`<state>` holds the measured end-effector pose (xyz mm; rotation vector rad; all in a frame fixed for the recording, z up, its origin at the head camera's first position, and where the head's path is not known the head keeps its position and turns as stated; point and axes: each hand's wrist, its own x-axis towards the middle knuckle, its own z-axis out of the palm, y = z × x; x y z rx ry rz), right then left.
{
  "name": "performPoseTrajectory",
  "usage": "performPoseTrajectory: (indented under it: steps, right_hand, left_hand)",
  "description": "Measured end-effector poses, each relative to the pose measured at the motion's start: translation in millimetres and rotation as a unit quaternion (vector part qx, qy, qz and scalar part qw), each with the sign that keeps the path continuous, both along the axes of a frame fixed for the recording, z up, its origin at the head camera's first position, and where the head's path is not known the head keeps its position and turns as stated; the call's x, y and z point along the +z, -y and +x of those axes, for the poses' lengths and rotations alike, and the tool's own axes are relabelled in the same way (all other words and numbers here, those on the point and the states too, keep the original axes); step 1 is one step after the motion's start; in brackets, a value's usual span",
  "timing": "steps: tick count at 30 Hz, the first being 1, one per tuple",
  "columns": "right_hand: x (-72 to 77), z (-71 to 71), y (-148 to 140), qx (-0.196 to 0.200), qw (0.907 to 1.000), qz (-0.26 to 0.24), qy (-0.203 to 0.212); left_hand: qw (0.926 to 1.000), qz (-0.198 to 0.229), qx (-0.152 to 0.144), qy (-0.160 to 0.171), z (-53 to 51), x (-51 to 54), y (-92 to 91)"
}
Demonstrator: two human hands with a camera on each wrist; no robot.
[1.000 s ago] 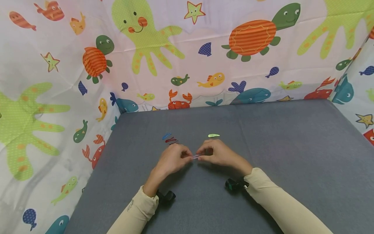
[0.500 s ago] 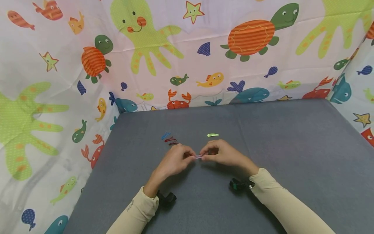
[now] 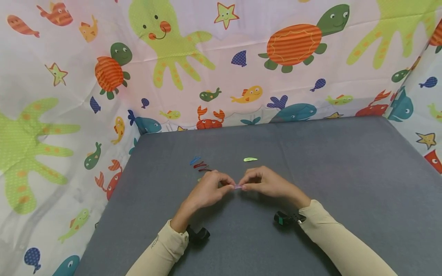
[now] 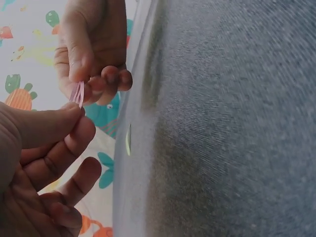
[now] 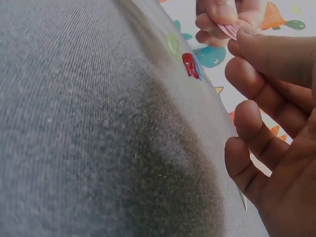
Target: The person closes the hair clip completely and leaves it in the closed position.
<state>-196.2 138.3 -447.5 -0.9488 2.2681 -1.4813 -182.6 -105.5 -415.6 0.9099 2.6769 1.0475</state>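
A small pink hair clip (image 3: 238, 186) is stretched between the two hands above the grey table. My left hand (image 3: 209, 189) pinches one end with thumb and index finger, and my right hand (image 3: 270, 184) pinches the other. The left wrist view shows the pink clip (image 4: 78, 93) with its narrow strips slightly apart between the fingertips. From the right wrist the clip (image 5: 230, 29) is partly covered by both thumbs.
On the grey table (image 3: 310, 165), a yellow-green clip (image 3: 250, 159) lies beyond the right hand. Beyond the left hand are a blue clip (image 3: 195, 160) and red clips (image 3: 199, 165), with another green one partly hidden. A patterned cloth (image 3: 221, 76) stands behind.
Both hands have shifted slightly to the right with the pink clip between them. A bit of a green clip now shows beside the left hand.
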Motion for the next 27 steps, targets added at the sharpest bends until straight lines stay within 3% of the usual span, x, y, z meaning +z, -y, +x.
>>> performPoseTrajectory:
  steps: [6,13,15,21,27]
  right_hand:
    - [-0.5,2.1,-3.1,0.013,0.9992,-0.031,0.021]
    - [-0.9,2.3,-5.8,-0.006,0.9972,-0.066,0.035]
    - [-1.0,2.3,-6.5,-0.010,0.9968,-0.068,0.042]
    - [-1.1,2.4,-9.2,-0.044,0.9952,-0.058,0.066]
    - [-0.3,2.1,-9.9,-0.055,0.9934,-0.059,0.080]
  left_hand:
    - [0.9983,0.030,-0.024,0.044,-2.1,3.0,1.2]
    - [0.9974,0.035,-0.001,0.063,-2.7,3.4,-1.1]
    - [0.9984,0.028,0.003,0.049,-2.7,2.0,-2.2]
    - [0.9993,0.008,0.002,-0.036,-1.6,-0.6,-5.6]
    - [0.9909,0.000,0.006,-0.134,-0.2,-0.7,-6.6]
